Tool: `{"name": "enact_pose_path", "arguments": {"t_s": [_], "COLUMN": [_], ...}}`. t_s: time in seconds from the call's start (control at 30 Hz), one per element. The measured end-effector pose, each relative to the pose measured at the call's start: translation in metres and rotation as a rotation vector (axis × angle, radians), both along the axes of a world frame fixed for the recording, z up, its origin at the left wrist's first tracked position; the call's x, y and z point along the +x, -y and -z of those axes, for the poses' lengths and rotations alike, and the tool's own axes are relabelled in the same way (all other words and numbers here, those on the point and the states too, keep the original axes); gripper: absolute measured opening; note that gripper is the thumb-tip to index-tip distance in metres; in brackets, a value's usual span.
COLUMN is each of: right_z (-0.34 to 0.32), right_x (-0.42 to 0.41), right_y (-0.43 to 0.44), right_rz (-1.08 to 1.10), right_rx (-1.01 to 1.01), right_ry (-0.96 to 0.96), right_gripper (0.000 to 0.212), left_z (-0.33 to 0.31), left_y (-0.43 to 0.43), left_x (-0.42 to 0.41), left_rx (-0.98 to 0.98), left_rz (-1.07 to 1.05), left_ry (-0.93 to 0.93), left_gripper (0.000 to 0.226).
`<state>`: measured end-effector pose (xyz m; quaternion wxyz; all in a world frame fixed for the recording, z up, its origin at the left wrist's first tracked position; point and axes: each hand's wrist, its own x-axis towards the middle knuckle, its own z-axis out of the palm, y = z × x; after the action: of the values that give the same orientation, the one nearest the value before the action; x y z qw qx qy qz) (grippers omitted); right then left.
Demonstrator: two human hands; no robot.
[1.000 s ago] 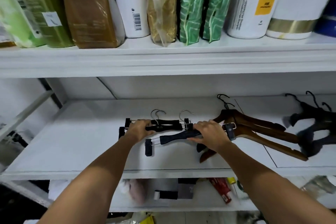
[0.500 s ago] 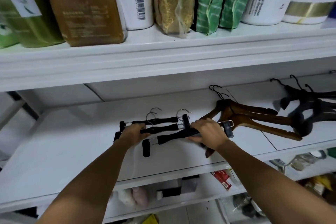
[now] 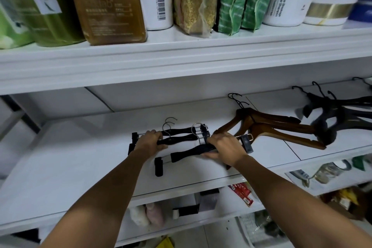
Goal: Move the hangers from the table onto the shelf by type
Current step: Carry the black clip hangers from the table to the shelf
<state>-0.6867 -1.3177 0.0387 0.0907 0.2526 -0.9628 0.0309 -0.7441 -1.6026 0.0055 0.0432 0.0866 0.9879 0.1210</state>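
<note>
Three black clip hangers with metal hooks lie on the white middle shelf (image 3: 60,163). My left hand (image 3: 150,142) grips the left end of the two rear clip hangers (image 3: 179,135). My right hand (image 3: 223,147) grips the bar of the front clip hanger (image 3: 181,154), whose left clip (image 3: 158,166) points toward the shelf's front edge. Just right of my right hand lie brown wooden hangers (image 3: 281,129) in a stack. Farther right, black plastic hangers (image 3: 338,115) lie in a pile, partly blurred.
The upper shelf (image 3: 181,56) holds green and brown bottles, white bottles and green pouches. A lower shelf (image 3: 221,205) carries small boxes, a red packet and cloth items. The middle shelf's left half is bare white board.
The view has tilted and shifted, so the shelf slopes up to the right. The front clip hanger's left end has slid slightly away from the rear pair. Both hands keep their grips.
</note>
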Motion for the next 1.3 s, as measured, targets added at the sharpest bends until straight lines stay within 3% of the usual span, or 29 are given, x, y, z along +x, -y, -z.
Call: {"name": "enact_pose_path", "arguments": {"t_s": [0.17,0.3,0.6,0.7,0.87,1.03,1.3], "right_z": [0.006,0.013,0.039,0.046,0.047,0.053,0.053], "right_x": [-0.004,-0.012,-0.023,-0.025,-0.032,-0.029,-0.038], "right_y": [0.032,0.063,0.101,0.098,0.091,0.081,0.083], "right_rz": [0.003,-0.018,-0.002,0.004,0.006,0.100,0.135], "right_rx": [0.013,0.012,0.018,0.017,-0.030,-0.073,0.110], "right_ry": [0.091,0.116,0.177,0.166,0.097,0.123,0.217], "right_gripper": [0.063,0.058,0.051,0.052,0.054,0.078,0.080], "left_z": [-0.008,-0.009,0.007,0.013,0.020,0.025,0.024], "left_y": [0.026,0.039,0.040,0.035,0.028,0.029,0.026], "left_x": [0.009,0.014,0.024,0.020,0.014,0.012,0.007], "left_rx": [0.125,0.148,0.067,-0.127,-0.248,-0.211,-0.186], "left_rz": [-0.008,-0.053,0.027,0.090,0.067,0.016,-0.030], "left_ry": [-0.085,-0.110,-0.125,-0.078,0.059,0.145,0.195], "left_gripper": [0.031,0.030,0.067,0.079,0.084,0.083,0.083]}}
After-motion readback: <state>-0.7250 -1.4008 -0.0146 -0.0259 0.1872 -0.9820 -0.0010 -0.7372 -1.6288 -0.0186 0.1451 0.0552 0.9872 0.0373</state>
